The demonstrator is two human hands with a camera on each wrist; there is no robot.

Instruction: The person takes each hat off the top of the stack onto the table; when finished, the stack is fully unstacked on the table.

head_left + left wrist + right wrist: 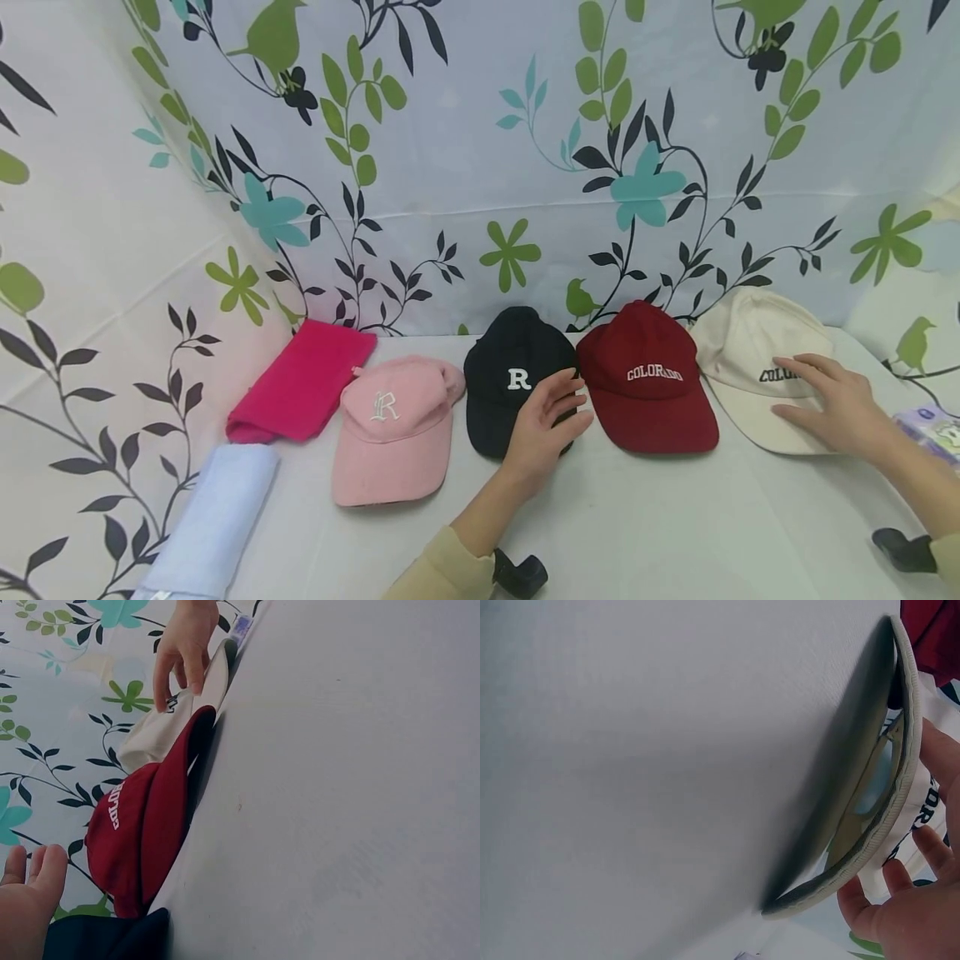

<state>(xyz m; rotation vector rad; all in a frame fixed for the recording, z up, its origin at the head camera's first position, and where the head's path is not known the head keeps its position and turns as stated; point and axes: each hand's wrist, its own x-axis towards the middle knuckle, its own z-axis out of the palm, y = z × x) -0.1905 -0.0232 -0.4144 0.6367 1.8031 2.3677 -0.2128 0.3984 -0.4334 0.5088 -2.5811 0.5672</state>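
My left hand [543, 429], fingers loosely spread, overlaps the right side of a black cap [498, 375] with a white R; nothing sits between its fingers. In the left wrist view that hand [34, 896] shows at the lower left, close to the dark red cap [161, 817]. Over the cream cap [750, 333] my right hand [843, 408] reaches with relaxed fingers, partly covering the lettering. The right wrist view has this hand [922, 915] with its fingertips right at the cream cap's brim [900, 791] and front. That brim stands up off the table edge-on.
A pink cap [393, 433] lies left of the black one. Farther left are a folded magenta cloth [303, 383] and a rolled light blue cloth [213, 517]. Patterned fabric [480, 167] hangs behind the white table [637, 525]. A purple packet [930, 429] is at the right edge.
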